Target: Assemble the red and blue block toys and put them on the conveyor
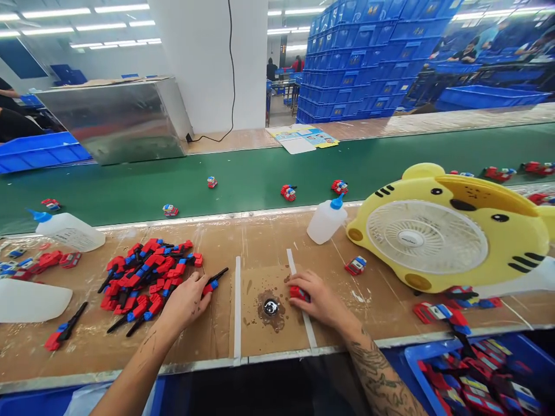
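Observation:
My left hand [187, 301] is closed on a red and blue toy part with a black rod [214, 283], beside the right edge of a heap of similar parts [143, 277]. A red toy piece [299, 293] sits under the fingers of my right hand [318, 297], which are wrapped round it just above the cardboard. Between my hands, a small puddle of clear liquid [271, 307] lies on the cardboard, flanked by two white tape strips [237, 306]. A red, white and blue toy vehicle [356, 265] rests right of my right hand.
A yellow animal-faced fan [425, 231] takes up the right side. White squeeze bottles with blue tips [325, 222] stand nearby. Beyond them a green conveyor belt [247, 167] carries several toy pieces. A blue bin of parts [481, 375] is at lower right.

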The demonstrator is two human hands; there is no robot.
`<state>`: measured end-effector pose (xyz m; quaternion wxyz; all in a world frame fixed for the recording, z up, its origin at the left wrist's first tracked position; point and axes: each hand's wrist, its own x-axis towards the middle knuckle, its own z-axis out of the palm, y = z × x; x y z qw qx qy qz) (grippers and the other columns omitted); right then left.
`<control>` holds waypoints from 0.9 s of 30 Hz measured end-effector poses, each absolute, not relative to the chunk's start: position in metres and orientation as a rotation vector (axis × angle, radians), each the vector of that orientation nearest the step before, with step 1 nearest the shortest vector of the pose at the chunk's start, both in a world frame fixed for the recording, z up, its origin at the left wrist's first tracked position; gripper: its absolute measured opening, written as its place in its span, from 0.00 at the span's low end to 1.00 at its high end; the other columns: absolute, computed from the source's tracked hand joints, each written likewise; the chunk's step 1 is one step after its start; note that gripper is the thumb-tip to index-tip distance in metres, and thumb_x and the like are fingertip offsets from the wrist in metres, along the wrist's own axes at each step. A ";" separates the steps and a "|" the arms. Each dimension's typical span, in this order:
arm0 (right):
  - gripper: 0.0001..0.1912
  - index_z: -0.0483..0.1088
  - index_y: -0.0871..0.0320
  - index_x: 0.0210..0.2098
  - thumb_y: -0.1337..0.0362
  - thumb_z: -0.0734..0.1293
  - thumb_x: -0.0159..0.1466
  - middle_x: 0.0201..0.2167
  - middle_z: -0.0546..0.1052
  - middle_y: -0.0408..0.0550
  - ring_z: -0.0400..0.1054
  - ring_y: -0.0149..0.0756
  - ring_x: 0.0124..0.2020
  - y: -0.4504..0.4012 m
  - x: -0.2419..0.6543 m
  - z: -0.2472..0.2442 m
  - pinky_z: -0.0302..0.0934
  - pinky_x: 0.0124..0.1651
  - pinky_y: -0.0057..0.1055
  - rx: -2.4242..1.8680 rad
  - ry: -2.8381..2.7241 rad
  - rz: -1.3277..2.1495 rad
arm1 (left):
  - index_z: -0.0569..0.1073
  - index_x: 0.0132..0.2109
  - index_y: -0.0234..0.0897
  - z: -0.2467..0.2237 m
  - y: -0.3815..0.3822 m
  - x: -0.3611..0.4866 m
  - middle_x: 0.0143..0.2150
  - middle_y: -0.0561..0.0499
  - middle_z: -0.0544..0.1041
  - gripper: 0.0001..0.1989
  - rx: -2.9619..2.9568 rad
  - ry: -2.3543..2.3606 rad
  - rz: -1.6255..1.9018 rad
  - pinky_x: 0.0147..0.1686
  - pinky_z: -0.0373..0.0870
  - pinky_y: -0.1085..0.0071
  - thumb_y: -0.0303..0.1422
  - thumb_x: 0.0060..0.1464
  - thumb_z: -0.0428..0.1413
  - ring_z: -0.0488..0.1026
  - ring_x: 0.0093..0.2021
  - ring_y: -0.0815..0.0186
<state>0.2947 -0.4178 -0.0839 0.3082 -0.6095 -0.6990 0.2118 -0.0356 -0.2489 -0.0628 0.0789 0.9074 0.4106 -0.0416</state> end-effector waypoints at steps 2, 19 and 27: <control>0.14 0.75 0.53 0.48 0.63 0.72 0.63 0.46 0.75 0.52 0.68 0.48 0.48 -0.422 0.300 -0.090 0.64 0.52 0.45 -1.653 -1.698 0.538 | 0.72 0.52 0.34 -0.066 -0.248 -0.039 0.44 0.42 0.72 0.16 2.669 1.189 -0.032 0.40 0.71 0.63 0.32 0.60 0.48 0.76 0.41 0.54; 0.29 0.75 0.49 0.50 0.47 0.79 0.52 0.47 0.77 0.52 0.65 0.28 0.20 -0.428 0.254 -0.048 0.60 0.18 0.27 -0.814 -0.818 1.051 | 0.76 0.45 0.35 -0.052 -0.330 0.000 0.38 0.46 0.78 0.23 1.009 0.826 0.777 0.28 0.71 0.71 0.43 0.45 0.68 0.76 0.31 0.62; 0.17 0.74 0.49 0.41 0.44 0.66 0.63 0.41 0.77 0.50 0.63 0.35 0.27 -0.414 0.236 -0.049 0.59 0.26 0.31 -0.699 -0.432 1.294 | 0.76 0.47 0.36 -0.055 -0.342 0.012 0.40 0.45 0.79 0.22 0.901 0.810 0.796 0.31 0.72 0.69 0.41 0.45 0.68 0.77 0.32 0.61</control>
